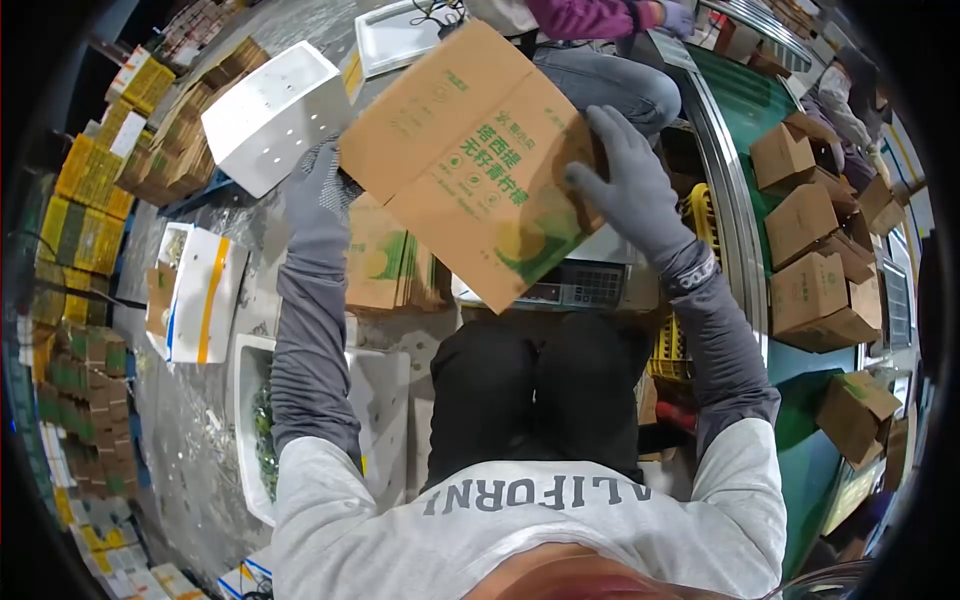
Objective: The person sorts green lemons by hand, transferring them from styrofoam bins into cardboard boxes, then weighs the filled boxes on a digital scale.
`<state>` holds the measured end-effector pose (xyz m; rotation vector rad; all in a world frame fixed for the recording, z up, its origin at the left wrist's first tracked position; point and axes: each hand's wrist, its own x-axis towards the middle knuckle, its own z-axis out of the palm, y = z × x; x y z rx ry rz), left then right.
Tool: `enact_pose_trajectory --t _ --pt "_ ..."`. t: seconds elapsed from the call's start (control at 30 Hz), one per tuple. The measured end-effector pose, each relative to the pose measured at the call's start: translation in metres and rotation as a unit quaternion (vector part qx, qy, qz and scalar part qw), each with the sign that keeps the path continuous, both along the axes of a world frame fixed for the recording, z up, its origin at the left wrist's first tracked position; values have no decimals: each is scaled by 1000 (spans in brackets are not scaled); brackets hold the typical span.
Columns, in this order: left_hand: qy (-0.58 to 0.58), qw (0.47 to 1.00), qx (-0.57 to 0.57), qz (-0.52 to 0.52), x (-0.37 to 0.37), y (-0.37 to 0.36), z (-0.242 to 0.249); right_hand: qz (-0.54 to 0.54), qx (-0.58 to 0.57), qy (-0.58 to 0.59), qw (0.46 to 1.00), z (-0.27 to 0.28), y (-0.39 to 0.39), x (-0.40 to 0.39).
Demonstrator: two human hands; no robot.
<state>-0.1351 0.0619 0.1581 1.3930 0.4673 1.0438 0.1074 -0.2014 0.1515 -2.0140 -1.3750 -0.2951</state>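
A flat, folded cardboard carton (470, 150) with green print is held up tilted in front of me. My left hand (318, 185), in a grey glove, grips its left corner, with the fingers partly behind the board. At the right edge, my right hand (632, 180), also gloved, has its fingers spread, the thumb over the printed face. Below the carton stands a stack of flat cartons (385, 262), and beside it a scale (580, 284) with a keypad, partly covered by the carton.
White foam boxes (272, 118) are on the left. A green conveyor (792, 385) with a metal rail runs along the right, with open cartons (825, 300) on it. A co-worker in a purple sleeve (585, 18) sits ahead. Yellow crates (85, 210) are stacked far left.
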Motion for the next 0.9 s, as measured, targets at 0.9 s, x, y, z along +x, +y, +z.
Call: enact_pose_trajectory --t 0.9 --pt "338 938 5 -81 177 -87 -70 16 -184 249 951 -34 34 47"
